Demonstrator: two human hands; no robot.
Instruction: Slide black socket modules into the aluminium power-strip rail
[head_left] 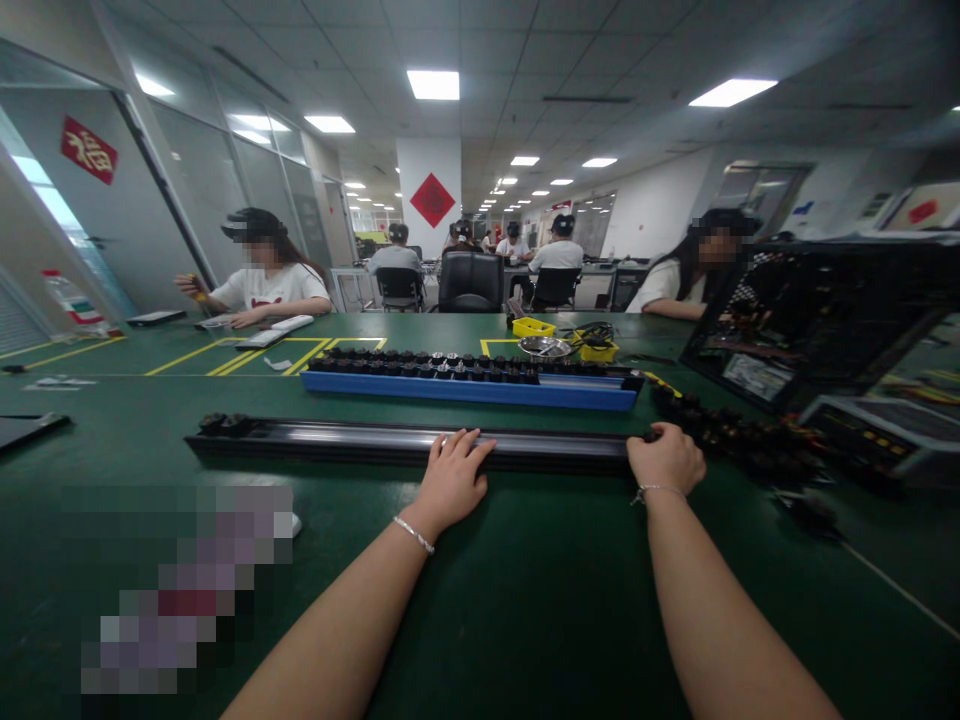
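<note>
A long black rail lies across the green table, with two dark round parts at its left end. My left hand rests on the rail's middle with its fingers spread. At the rail's right end, my right hand has its fingers curled round a small black piece, mostly hidden by the hand. Behind the rail stands a blue tray holding rows of several black round parts, some with shiny tops.
To the right are an open black computer case, a metal box and a heap of black parts. Yellow bins and a metal dish sit beyond the tray. People sit across the table.
</note>
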